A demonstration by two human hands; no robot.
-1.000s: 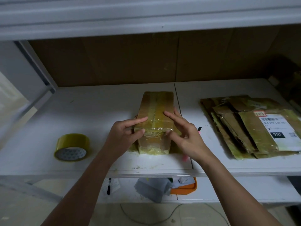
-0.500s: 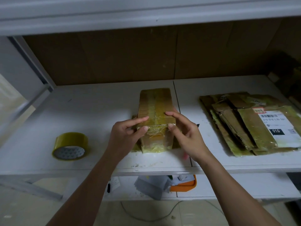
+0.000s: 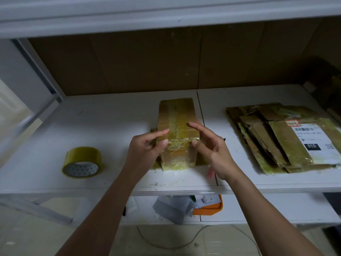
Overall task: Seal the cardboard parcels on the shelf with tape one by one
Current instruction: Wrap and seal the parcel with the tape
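A long cardboard parcel wrapped in yellowish tape lies lengthwise at the middle of the white shelf. My left hand pinches its near left top corner between thumb and forefinger. My right hand holds the near right corner, with the forefinger on top and the thumb on the taped front edge. A crinkled strip of tape runs across the near end between my thumbs. A roll of yellow tape lies flat on the shelf to the left, apart from both hands.
A pile of flattened, taped cardboard pieces with a white shipping label lies at the right. A brown back panel closes the shelf behind. On the lower shelf sit an orange tray and crumpled paper. A cable lies on the floor.
Both hands stay at the parcel's near end. Thumbs and forefingers have shifted slightly outward toward the corners along the tape strip. The tape roll and the pile have not moved.
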